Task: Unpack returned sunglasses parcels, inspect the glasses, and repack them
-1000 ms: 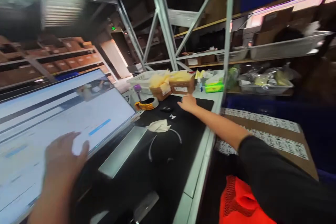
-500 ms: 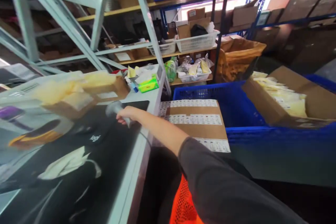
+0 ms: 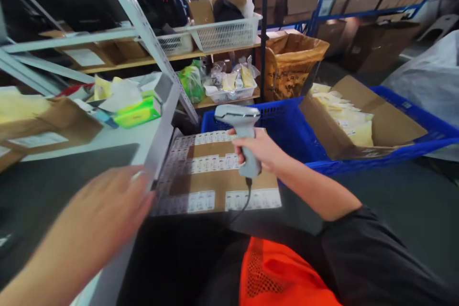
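Gripping a grey barcode scanner [image 3: 245, 134] in the right hand [image 3: 266, 150] at twelve o'clock, above label-striped cardboard [image 3: 201, 184]. Holding the left hand [image 3: 113, 201] over the desk [image 3: 118, 137], ten o'clock, too blurred to tell if closed.

The one view came from the camera worn on your head, facing forward and down, with the desk [image 3: 118, 139] at its left and the label-covered carton [image 3: 218, 181] near its middle. It looked from close above your body: your orange vest [image 3: 283, 277] showed at the bottom. Your left hand [image 3: 111, 196] was nearest, your right hand [image 3: 260, 150] farther out, and the blue-framed shelves [image 3: 314, 19] well beyond.
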### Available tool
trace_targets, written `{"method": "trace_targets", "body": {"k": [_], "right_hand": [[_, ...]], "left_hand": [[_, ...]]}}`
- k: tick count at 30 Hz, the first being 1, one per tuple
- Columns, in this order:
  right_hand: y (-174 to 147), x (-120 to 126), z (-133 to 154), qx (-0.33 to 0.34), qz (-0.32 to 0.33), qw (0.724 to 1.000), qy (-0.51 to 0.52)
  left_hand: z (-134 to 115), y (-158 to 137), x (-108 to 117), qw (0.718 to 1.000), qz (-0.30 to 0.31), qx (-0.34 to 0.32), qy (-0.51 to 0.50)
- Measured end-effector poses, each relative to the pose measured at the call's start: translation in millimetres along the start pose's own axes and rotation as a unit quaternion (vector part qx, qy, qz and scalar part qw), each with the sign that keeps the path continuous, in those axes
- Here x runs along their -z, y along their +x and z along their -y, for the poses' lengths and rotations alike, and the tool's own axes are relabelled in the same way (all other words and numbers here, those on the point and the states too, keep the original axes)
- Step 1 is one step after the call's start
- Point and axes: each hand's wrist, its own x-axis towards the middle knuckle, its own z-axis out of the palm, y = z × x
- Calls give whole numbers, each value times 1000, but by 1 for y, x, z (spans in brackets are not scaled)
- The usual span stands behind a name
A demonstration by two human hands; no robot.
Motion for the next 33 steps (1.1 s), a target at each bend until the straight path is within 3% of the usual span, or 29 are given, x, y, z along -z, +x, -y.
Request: {"method": "trace_targets", "body": {"k": [3,6,9,12,16,23,33], "right_hand": [[15,43,10,-4,-85,996,-31],[15,96,-9,-43,-169,982,-67],[-2,147,-47,-121,-242,960,-77],[-20,181,-82,-206,-281,934,-74],[-22,197,-108,-273,-291,914,-67],[-1,200,-126,-306,-275,909,-68],[8,199,-129,-327,-239,913,-54]], "left_hand": [[-45,74,-67,998,42,-22,47],[-90,119,-145,995,99,-2,5],[-133,126,-214,989,143,10,-35],[-170,117,-258,983,162,-3,-84],[-204,117,-287,974,158,-35,-157],[-238,136,-317,959,152,-52,-234],[-269,154,-321,951,175,-55,-250]]}}
